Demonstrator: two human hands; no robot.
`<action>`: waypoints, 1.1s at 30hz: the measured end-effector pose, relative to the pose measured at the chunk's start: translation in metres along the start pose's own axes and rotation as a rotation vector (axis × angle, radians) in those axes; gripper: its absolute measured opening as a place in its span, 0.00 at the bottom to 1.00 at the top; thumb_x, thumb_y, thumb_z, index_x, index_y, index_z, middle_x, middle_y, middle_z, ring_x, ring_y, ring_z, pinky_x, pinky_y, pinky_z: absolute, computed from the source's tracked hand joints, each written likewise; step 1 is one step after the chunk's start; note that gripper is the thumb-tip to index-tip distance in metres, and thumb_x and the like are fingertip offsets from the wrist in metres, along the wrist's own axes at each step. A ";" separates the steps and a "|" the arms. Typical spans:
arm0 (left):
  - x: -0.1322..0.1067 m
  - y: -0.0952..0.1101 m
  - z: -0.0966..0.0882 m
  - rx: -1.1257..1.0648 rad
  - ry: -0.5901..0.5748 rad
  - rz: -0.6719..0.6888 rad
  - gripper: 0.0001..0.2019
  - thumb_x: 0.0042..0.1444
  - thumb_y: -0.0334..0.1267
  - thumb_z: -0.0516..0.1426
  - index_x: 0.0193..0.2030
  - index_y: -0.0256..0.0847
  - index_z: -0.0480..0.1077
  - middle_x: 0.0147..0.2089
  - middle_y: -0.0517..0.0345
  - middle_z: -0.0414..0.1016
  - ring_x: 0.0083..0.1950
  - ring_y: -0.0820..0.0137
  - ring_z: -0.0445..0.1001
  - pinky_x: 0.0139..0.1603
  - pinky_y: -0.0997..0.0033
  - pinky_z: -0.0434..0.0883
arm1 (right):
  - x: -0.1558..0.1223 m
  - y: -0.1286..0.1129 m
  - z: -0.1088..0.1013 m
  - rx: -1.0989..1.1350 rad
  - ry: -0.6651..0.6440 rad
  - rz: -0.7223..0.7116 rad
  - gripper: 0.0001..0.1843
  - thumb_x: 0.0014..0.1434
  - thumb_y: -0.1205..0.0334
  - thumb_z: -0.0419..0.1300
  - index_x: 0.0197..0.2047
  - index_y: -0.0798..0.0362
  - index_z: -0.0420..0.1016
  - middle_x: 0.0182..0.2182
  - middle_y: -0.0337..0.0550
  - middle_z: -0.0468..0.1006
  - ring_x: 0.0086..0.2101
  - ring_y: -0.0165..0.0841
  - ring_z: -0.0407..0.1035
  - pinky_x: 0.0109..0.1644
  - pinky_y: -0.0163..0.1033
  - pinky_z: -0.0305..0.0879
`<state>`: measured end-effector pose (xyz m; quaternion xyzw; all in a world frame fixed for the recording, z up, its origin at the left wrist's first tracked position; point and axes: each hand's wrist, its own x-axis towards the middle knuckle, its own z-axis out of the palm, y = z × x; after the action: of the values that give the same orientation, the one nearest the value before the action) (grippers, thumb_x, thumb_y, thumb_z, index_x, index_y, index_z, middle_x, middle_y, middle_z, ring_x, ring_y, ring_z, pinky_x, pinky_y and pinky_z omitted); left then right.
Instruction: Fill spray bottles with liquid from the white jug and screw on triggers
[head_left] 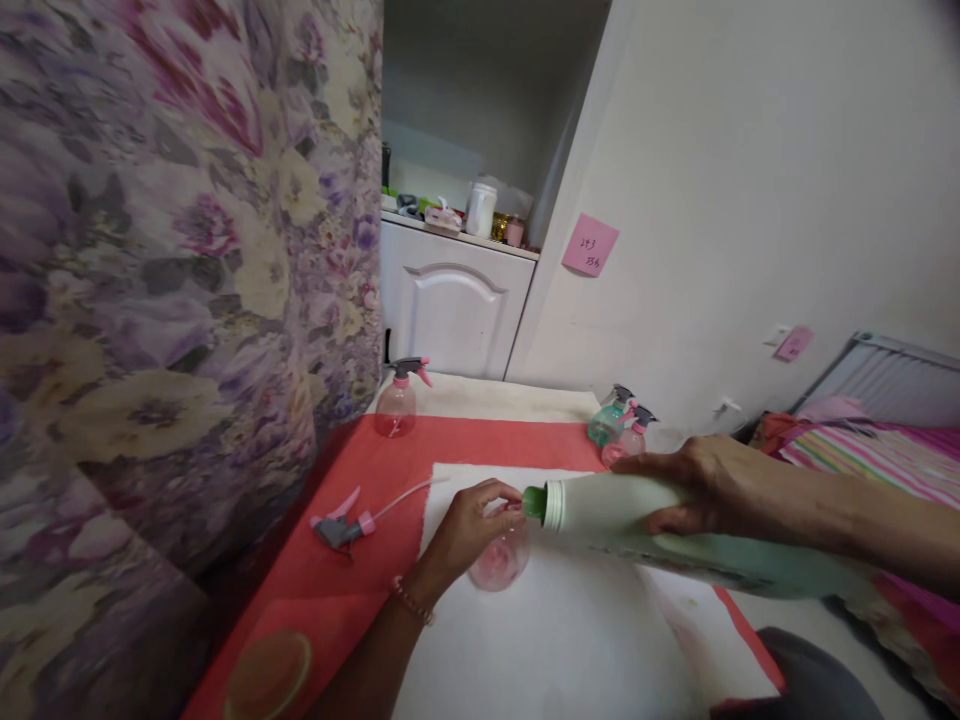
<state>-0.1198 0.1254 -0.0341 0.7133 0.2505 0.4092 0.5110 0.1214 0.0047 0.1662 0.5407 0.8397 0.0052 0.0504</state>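
Observation:
My left hand (474, 517) pinches the neck of a clear pink spray bottle (498, 565) without its top, which stands on the white cloth. Over a large pale green bottle (611, 503), my right hand (697, 485) is wrapped from above. That bottle lies tipped almost level, its mouth right beside my left fingertips and the pink bottle's neck. Green shows inside the mouth; whether liquid is flowing I cannot tell. To the left, a grey and pink spray head (343, 528) with a long pale tube rests on the red cloth.
Another pink spray bottle (396, 408) stands at the table's back left. At the back right are a teal spray bottle (604, 422) and a pink one (628, 440). A round translucent lid or dish (268, 675) lies front left. A floral curtain (225, 250) borders the left side.

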 end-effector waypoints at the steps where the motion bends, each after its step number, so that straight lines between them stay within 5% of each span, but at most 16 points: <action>1: 0.000 0.000 0.000 0.001 -0.001 0.002 0.06 0.51 0.36 0.61 0.36 0.40 0.77 0.39 0.55 0.78 0.44 0.65 0.75 0.47 0.67 0.70 | 0.000 0.000 0.000 0.000 0.001 0.002 0.29 0.62 0.44 0.57 0.60 0.54 0.70 0.24 0.41 0.80 0.19 0.27 0.68 0.25 0.30 0.60; 33: -0.001 -0.001 0.001 0.011 -0.003 0.010 0.06 0.52 0.34 0.60 0.37 0.40 0.77 0.39 0.55 0.78 0.44 0.65 0.75 0.46 0.68 0.69 | 0.001 -0.001 -0.002 -0.074 -0.019 -0.002 0.30 0.62 0.43 0.56 0.61 0.53 0.69 0.26 0.43 0.80 0.18 0.28 0.68 0.23 0.32 0.53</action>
<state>-0.1198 0.1247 -0.0349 0.7177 0.2485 0.4093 0.5056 0.1203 0.0051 0.1682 0.5378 0.8389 0.0309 0.0784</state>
